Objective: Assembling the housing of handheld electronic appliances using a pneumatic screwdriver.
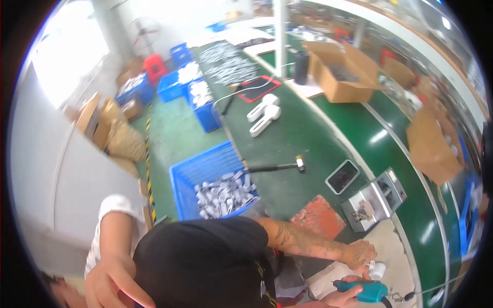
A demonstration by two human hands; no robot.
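Note:
My left arm, tattooed and in a black sleeve, reaches right across the bench. My left hand [358, 254] is closed at a small white round plastic part [377, 270]; its fingertips are partly hidden. Just below it, my right hand [343, 297] grips a teal electric screwdriver [371, 291], whose tip points left and whose cable leaves to the right. Under both lies a pale board [328, 274]. Beyond my left forearm stand a small metal device [372, 200] and a worn reddish mat [319, 216].
Another person's hand [115, 282], white-sleeved, is close at lower left. A blue crate [177, 177] of grey parts stands beside the bench. On the bench lie a hammer [277, 167], a phone [342, 177] and two white handled parts [264, 115]. A cardboard box [334, 90] stands farther back.

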